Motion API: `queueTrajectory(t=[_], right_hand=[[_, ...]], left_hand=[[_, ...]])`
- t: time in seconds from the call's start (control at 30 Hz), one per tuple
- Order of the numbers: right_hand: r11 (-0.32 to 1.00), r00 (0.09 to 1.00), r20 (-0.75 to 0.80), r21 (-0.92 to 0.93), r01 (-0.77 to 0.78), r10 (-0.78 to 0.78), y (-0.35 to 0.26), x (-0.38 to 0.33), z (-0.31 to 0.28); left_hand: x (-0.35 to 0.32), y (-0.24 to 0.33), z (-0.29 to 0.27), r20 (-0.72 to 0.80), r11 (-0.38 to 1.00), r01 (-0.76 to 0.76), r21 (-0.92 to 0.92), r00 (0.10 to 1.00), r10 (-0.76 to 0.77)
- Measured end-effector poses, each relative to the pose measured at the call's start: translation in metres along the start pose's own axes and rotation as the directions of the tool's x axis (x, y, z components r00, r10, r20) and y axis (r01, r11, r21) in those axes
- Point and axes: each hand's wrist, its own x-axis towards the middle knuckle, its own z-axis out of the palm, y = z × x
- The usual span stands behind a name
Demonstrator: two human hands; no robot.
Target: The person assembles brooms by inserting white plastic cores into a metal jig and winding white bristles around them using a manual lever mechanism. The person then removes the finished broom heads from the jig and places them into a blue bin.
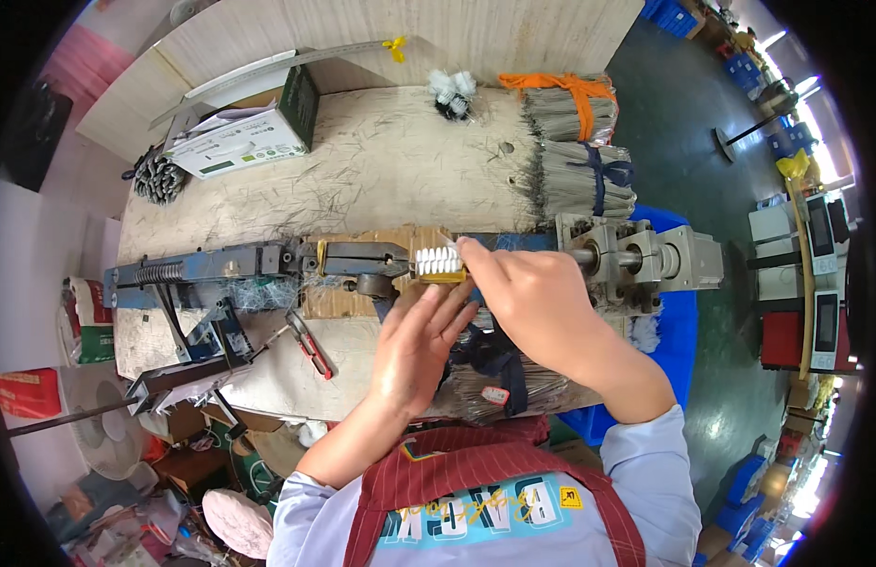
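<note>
A small brush (438,258) with rows of white bristles sits at the middle of a long bench machine (258,263), just right of its dark metal jaw (357,257). A yellow strip (443,278) lies along the brush's near side. My right hand (532,288) reaches over from the right, thumb and forefinger closed at the brush's right end. My left hand (417,345) is below it, palm turned up and fingers stretched, with fingertips by the yellow strip. Whether those fingertips touch the strip is hard to tell.
Red-handled pliers (310,346) lie on the bench left of my left hand. Bundles of thin wires (570,113) are stacked at the far right, near a metal motor unit (636,257). A white-green box (244,137) stands far left. Wires (527,386) also lie at the near edge.
</note>
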Motion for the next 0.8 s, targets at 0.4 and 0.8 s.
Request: queueTrajectory(t=[0.4, 0.8], right_hand=[[0.705, 0.952, 0.277, 0.65, -0.285, 0.13, -0.002, -0.06, 0.022], [0.652, 0.934, 0.316, 0.676, -0.344, 0.165, -0.034, -0.037, 0.083]], left_hand=[[-0.08, 0.009, -0.079, -0.151, 0.817, 0.063, 0.573, 0.988, 0.03], [-0.23, 0.098, -0.261, -0.391, 0.393, 0.026, 0.919, -0.05, 0.919]])
